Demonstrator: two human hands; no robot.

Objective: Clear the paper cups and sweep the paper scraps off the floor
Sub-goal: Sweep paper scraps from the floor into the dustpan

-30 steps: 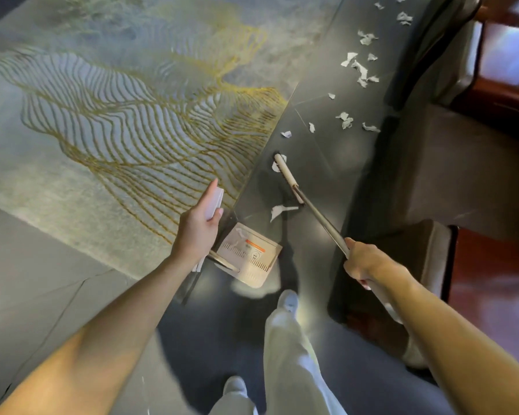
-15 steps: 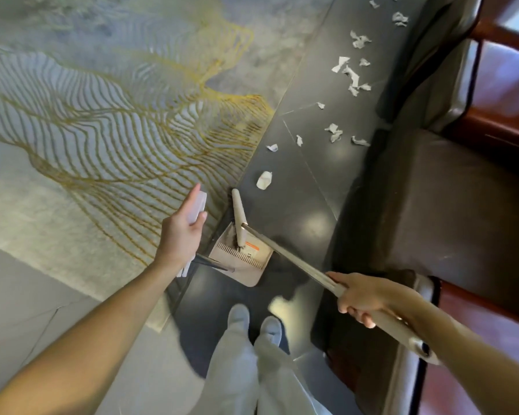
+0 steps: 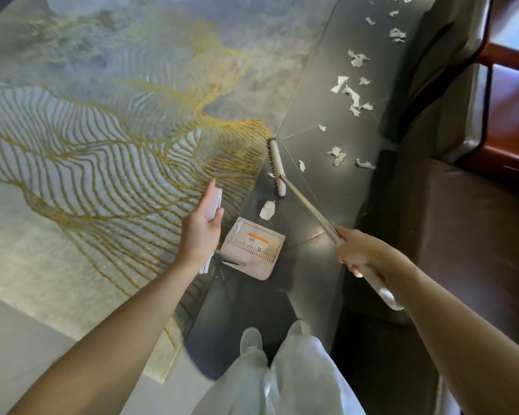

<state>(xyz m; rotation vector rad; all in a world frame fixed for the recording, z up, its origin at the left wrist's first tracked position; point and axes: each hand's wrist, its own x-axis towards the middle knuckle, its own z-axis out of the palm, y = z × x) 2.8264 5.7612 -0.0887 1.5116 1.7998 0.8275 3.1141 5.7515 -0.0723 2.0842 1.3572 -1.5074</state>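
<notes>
The right hand (image 3: 355, 253) is wrapped tight around the pale grip of the broom (image 3: 309, 205), fingers curled under the shaft, and the metal pole runs forward and left from it to the broom head (image 3: 277, 167), which sits on the dark floor (image 3: 336, 70) right against the edge of the rug (image 3: 117, 121). The left hand (image 3: 200, 235) is closed loosely on the white handle of the dustpan (image 3: 253, 247), thumb up along it; the pan stands on the floor with its mouth facing the broom, and one scrap looks to be lying inside near its left wall.

A larger scrap (image 3: 267, 209) lies between the broom head and the pan's lip, near both. A small one (image 3: 301, 165) sits just right of the head, and the main scatter of paper scraps (image 3: 352, 91) stretches farther up the dark strip toward the furniture, well apart from the pan. No paper cups show from here.

To do this stroke well, I'd say the head should be drawn back in a short, low pull, bristles flat, so the near scrap slides over the lip instead of skipping past. The left hand should press the pan's front edge down hard; any gap and light paper slips under. Gentle strokes matter too, since torn paper flutters.
</notes>
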